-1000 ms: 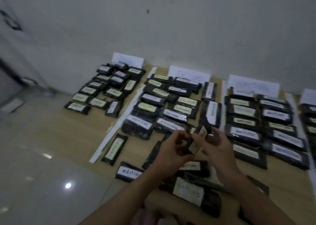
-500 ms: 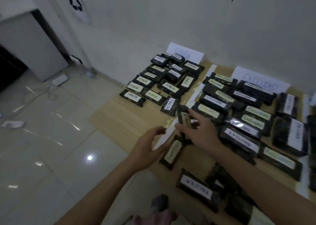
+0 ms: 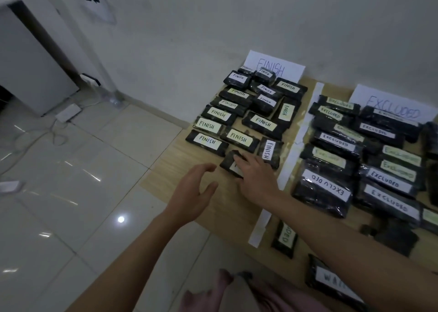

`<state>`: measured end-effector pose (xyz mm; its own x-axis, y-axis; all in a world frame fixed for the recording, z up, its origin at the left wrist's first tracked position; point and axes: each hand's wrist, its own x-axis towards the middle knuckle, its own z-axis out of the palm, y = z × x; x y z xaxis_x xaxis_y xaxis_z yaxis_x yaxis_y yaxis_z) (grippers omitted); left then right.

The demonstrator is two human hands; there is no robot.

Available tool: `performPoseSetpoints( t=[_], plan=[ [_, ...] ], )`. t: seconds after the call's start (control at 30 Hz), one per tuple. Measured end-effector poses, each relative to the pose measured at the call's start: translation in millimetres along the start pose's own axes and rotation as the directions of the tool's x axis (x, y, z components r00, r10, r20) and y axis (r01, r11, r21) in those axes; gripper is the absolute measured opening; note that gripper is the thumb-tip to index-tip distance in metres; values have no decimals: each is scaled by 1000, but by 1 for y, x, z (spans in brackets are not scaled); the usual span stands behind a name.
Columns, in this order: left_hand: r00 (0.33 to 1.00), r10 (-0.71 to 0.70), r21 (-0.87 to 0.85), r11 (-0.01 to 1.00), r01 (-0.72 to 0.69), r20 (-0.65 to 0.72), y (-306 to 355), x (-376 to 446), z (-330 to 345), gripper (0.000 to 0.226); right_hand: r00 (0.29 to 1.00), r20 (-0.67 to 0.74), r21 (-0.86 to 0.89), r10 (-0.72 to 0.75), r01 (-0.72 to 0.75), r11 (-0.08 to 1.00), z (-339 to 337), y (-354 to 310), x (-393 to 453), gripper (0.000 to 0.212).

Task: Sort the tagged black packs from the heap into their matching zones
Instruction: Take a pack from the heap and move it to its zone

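Observation:
My right hand (image 3: 254, 178) lies flat on a small black pack (image 3: 231, 161) at the near edge of the FINISH zone; its tag is mostly covered by my fingers. Several packs tagged FINISH (image 3: 239, 137) lie in rows in front of the FINISH sign (image 3: 276, 66). My left hand (image 3: 193, 193) hovers open just left of the pack, holding nothing. To the right, past a white tape strip (image 3: 297, 134), packs tagged EXCLUDED (image 3: 326, 188) fill the zone under the EXCLUDED sign (image 3: 393, 105).
A wooden board (image 3: 180, 165) carries the zones, on a glossy tiled floor (image 3: 71, 217). Loose packs lie near me, one tagged WAITING (image 3: 330, 278). A white cabinet (image 3: 28, 63), a power strip (image 3: 68, 112) and cables sit at left by the wall.
My right hand has carried the small pack from over the tape strip left and forward, down onto the board by the FINISH packs. The view has swung further left.

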<state>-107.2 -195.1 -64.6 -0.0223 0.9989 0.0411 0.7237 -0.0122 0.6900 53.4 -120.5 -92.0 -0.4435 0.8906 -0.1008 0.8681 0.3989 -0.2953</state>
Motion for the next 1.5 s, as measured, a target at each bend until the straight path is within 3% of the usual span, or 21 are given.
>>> performPoseSetpoints(
  t=[0.23,0.4,0.6,0.9,0.97,1.1,1.23,1.3,1.43,1.5],
  plan=[
    [996,63,-16,998,-62,61,-6,22,3,40,997,50,-22,-58,59,998,1,1,3,66],
    [973,164,-15,986,-164,163,10,34,20,39,993,-112,227,-23,48,973,-21,21,-27,46],
    [904,291,-36,955,-294,314,37,37,48,36,995,-97,279,15,13,960,-48,71,-94,25],
    [749,452,-139,885,-444,484,79,20,90,36,991,-89,325,104,-70,943,-43,81,-205,29],
    [720,465,-144,875,-462,515,85,19,95,36,990,-66,288,125,-101,952,-38,83,-225,41],
    [676,489,-156,856,-493,551,95,14,101,34,997,-30,16,67,-66,998,-19,89,-248,67],
    [651,512,-167,839,-518,560,98,8,105,34,990,-105,-72,91,-98,993,-8,84,-252,72],
    [639,521,-181,835,-520,566,100,6,107,33,989,-101,-28,107,-110,993,-9,81,-252,67],
    [609,544,-203,818,-538,577,113,9,115,33,953,-98,317,287,-244,917,-28,82,-263,54],
    [584,568,-208,797,-568,580,126,11,123,32,924,-151,397,351,-269,878,-45,87,-272,51]
  ],
)
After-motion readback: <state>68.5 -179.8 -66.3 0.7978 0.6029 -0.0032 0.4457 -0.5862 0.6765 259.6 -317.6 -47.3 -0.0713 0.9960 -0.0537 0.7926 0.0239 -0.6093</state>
